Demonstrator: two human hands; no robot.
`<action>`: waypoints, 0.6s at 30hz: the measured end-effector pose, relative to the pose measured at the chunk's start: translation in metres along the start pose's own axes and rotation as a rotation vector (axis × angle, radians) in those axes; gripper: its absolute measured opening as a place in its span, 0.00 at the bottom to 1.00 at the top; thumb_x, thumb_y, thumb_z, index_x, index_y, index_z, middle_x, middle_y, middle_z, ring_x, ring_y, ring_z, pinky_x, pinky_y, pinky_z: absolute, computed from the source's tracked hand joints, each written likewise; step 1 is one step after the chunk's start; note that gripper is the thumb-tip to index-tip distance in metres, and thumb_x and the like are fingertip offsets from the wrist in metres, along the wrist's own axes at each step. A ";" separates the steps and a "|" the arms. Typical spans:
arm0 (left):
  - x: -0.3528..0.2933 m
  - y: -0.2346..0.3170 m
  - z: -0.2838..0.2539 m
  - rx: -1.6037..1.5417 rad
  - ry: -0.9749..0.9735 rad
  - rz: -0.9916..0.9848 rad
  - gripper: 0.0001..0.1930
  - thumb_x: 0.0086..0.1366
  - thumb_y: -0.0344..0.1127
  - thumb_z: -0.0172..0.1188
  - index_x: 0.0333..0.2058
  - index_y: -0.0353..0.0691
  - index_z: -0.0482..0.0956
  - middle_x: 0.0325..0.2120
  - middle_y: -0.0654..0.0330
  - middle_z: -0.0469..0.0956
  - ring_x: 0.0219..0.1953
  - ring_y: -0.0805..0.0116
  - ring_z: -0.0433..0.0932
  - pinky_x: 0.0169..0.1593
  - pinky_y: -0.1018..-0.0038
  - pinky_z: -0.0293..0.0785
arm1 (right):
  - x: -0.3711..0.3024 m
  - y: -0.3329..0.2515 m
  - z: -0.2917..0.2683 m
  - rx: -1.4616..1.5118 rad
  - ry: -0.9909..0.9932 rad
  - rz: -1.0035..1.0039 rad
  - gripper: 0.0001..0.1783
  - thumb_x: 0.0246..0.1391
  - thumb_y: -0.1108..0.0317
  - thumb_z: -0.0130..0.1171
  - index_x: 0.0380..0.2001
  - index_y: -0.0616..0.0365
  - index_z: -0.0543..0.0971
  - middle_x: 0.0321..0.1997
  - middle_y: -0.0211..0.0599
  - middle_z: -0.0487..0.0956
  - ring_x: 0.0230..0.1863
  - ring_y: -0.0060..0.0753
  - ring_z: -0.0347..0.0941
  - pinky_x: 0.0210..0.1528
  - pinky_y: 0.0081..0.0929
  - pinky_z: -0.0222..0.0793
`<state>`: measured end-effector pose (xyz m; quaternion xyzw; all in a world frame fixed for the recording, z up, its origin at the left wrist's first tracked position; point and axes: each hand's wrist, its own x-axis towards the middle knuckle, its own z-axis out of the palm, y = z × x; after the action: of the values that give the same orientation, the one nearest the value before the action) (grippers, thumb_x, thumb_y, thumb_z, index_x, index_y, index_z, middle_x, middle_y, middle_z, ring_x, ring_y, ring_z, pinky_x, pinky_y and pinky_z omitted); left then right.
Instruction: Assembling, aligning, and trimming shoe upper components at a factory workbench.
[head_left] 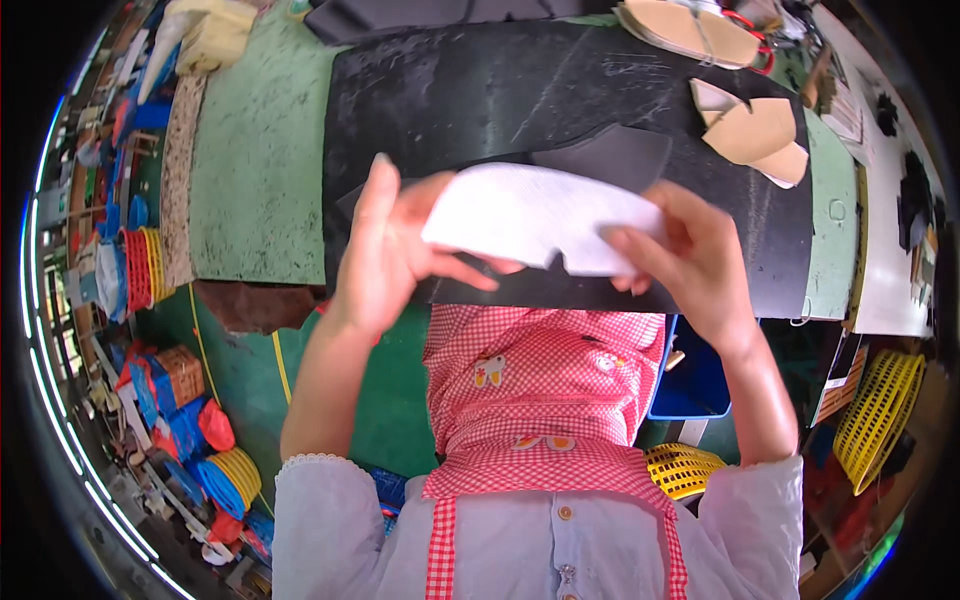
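A white, curved flat piece (530,212) with a small notch in its lower edge is raised above the black mat (430,100). My right hand (695,250) pinches its right end, thumb on the near face and fingers behind. At the other end, my left hand (385,245) has its fingers spread and its thumb pointing up. Some left fingers pass behind the piece, so I cannot see whether they touch it. Dark flat pieces (635,155) lie on the mat beyond the white one, partly covered by it.
Tan cut pieces (760,135) rest at the mat's right side. Further back are a tan stack (690,32) and red-handled scissors (765,55). A pale yellow block (215,38) stands far left on the green tabletop (255,180). Below the table sits a blue bin (692,385).
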<state>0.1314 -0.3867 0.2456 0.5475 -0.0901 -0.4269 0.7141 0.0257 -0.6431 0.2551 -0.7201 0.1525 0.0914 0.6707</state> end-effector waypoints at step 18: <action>0.030 0.018 -0.026 1.500 0.237 -0.072 0.19 0.53 0.47 0.74 0.27 0.38 0.77 0.17 0.61 0.74 0.19 0.59 0.74 0.27 0.65 0.69 | 0.081 -0.020 0.017 -1.052 -0.052 -0.020 0.20 0.48 0.53 0.72 0.28 0.61 0.81 0.20 0.42 0.81 0.24 0.38 0.82 0.29 0.31 0.75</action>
<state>0.1751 -0.3888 0.2410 0.9310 -0.2610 -0.2126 0.1409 0.1097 -0.6330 0.2456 -0.9584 0.0625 0.1669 0.2228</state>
